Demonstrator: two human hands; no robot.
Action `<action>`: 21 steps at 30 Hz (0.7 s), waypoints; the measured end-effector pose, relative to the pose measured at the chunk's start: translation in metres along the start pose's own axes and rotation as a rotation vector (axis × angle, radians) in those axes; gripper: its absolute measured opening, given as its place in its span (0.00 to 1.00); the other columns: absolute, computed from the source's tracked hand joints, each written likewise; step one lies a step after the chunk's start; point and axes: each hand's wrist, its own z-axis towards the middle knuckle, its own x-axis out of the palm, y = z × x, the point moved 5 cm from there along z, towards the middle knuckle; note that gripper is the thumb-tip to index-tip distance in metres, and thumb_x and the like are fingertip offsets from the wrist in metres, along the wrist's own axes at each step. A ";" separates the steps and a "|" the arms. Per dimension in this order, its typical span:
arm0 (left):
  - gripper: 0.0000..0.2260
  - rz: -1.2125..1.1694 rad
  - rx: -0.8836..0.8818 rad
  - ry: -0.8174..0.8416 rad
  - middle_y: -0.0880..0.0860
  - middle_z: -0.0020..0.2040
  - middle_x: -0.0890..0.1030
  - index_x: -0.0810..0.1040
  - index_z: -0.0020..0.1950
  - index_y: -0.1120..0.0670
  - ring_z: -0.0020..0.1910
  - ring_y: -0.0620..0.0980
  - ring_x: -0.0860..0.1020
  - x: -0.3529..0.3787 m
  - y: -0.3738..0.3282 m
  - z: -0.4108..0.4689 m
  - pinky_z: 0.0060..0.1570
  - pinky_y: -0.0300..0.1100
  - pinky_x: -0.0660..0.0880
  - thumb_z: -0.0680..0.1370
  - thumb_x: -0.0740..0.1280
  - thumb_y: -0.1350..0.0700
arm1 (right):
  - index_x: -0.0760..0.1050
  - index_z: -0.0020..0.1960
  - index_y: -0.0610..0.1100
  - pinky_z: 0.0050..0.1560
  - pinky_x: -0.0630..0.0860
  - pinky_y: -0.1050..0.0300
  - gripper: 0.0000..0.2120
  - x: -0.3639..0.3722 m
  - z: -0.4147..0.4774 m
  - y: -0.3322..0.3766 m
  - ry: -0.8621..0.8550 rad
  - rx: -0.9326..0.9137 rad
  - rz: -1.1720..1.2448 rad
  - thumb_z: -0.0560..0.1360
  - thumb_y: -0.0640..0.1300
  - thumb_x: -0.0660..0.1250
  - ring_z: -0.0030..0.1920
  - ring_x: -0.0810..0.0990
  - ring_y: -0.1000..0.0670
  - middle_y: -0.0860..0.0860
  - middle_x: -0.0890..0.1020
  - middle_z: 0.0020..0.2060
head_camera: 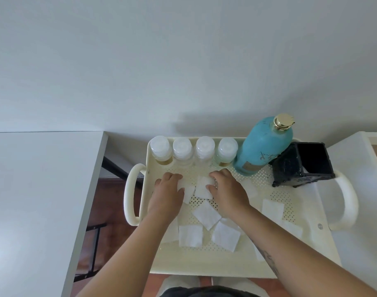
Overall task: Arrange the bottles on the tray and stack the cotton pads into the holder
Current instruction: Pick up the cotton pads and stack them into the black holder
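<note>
- Left hand, mid-frame over the cream tray, curls its fingers and thumb onto a cotton pad.
- Right hand, just beside it, pinches a second cotton pad between thumb and fingertips.
- Loose cotton pads lie scattered on the tray floor below the hands.
- Four small clear bottles line the tray's far edge, with the turquoise bottle to their right.
- Black holder stands at the tray's upper right corner.

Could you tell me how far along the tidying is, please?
Done: four small bottles and the blue bottle stand along the tray's back. In hand: left hand and right hand each pinch a pad. Left: loose pads lie scattered; the black holder looks empty.
</note>
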 end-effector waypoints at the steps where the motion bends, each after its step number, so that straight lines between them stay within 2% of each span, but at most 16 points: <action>1: 0.19 0.030 0.013 0.005 0.49 0.67 0.71 0.69 0.71 0.50 0.62 0.52 0.70 0.000 0.000 0.001 0.61 0.46 0.71 0.80 0.63 0.56 | 0.72 0.64 0.47 0.47 0.76 0.50 0.15 0.001 0.001 0.000 0.006 0.001 -0.017 0.78 0.48 0.64 0.51 0.79 0.44 0.50 0.72 0.60; 6: 0.18 0.117 0.050 0.062 0.51 0.65 0.71 0.70 0.70 0.50 0.60 0.53 0.70 0.001 -0.001 0.010 0.59 0.48 0.73 0.80 0.63 0.57 | 0.72 0.60 0.46 0.45 0.75 0.52 0.12 0.003 0.006 0.000 0.044 0.023 -0.022 0.77 0.46 0.65 0.47 0.78 0.46 0.49 0.73 0.54; 12: 0.08 0.066 0.038 0.106 0.52 0.54 0.73 0.74 0.55 0.54 0.53 0.52 0.71 0.000 -0.001 0.016 0.51 0.44 0.72 0.76 0.64 0.58 | 0.72 0.49 0.46 0.46 0.76 0.49 0.04 -0.001 0.003 0.002 0.053 0.041 0.067 0.76 0.43 0.67 0.44 0.76 0.46 0.50 0.72 0.49; 15: 0.03 -0.083 0.022 0.093 0.47 0.47 0.75 0.74 0.47 0.50 0.47 0.49 0.74 -0.005 0.000 0.013 0.41 0.40 0.71 0.76 0.66 0.57 | 0.71 0.46 0.45 0.45 0.74 0.51 0.05 -0.006 -0.003 0.001 0.040 0.047 0.145 0.75 0.41 0.67 0.44 0.75 0.47 0.51 0.74 0.47; 17: 0.05 -0.247 -0.031 0.084 0.43 0.44 0.77 0.73 0.43 0.47 0.40 0.45 0.76 -0.009 0.002 0.009 0.34 0.37 0.69 0.76 0.67 0.54 | 0.72 0.46 0.44 0.42 0.72 0.55 0.04 -0.012 -0.008 -0.001 0.006 0.074 0.236 0.75 0.41 0.67 0.43 0.76 0.48 0.52 0.76 0.44; 19: 0.06 -0.390 -0.077 0.063 0.41 0.39 0.77 0.74 0.42 0.44 0.34 0.40 0.75 -0.013 0.005 0.005 0.30 0.34 0.68 0.76 0.69 0.52 | 0.73 0.47 0.46 0.38 0.70 0.62 0.04 -0.020 -0.015 -0.003 -0.037 0.111 0.334 0.75 0.43 0.68 0.41 0.76 0.52 0.55 0.77 0.42; 21: 0.06 -0.529 -0.103 0.049 0.41 0.32 0.76 0.76 0.40 0.45 0.27 0.38 0.71 -0.018 0.004 0.000 0.27 0.32 0.68 0.74 0.72 0.50 | 0.75 0.48 0.49 0.38 0.71 0.63 0.04 -0.030 -0.022 -0.004 -0.081 0.132 0.410 0.75 0.45 0.70 0.41 0.77 0.57 0.58 0.78 0.42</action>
